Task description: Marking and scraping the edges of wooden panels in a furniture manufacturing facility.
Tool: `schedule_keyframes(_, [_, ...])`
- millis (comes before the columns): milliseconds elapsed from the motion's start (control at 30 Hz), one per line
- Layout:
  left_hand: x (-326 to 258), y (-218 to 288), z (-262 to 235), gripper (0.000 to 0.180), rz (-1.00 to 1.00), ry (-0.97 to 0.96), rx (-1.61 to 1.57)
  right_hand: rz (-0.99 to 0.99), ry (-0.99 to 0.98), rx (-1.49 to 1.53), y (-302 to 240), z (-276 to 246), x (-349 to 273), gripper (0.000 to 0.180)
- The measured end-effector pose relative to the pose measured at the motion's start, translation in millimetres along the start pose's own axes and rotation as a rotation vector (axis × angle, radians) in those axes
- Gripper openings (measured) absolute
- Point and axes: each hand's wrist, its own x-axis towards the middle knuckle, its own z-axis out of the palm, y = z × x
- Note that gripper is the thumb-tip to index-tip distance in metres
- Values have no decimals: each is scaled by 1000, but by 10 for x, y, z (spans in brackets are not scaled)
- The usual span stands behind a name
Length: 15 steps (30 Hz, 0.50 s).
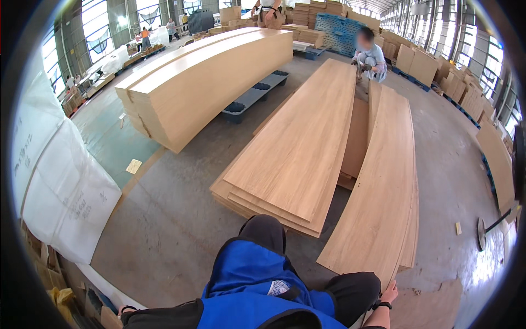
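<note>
A pile of long, narrow wooden boards (383, 181) lies on the concrete floor and runs away from me on the right. My right hand (388, 294), with a black band on its wrist, grips the near end of the top board at its corner. My left hand (126, 310) shows only as a sliver at the end of a dark sleeve by the lower edge, near cardboard; I cannot tell its fingers. My blue vest and dark knee fill the bottom centre. At the boards' far end a person (370, 55) crouches.
A wider stack of boards (298, 148) lies left of the narrow pile. A tall stack of panels (208, 82) sits on a dark pallet further left. White bulk bags (60, 181) stand at my left. More panels lean at the right (498, 159). Blue pallets (337, 27) stand far back.
</note>
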Motion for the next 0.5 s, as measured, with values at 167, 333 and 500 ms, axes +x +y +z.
schedule_keyframes(167, [-443,-669,-264,53,-96,-14,42,-82,-103,-7,68,119,140,55])
schedule_keyframes(333, [-2235,-2825,-713,54,-502,36,41,-215,-323,-1115,245,-136,587,52])
schedule_keyframes(500, [-5367,-4474,-703,56,-962,85,23,-807,-609,-1250,-1548,1716,1085,49])
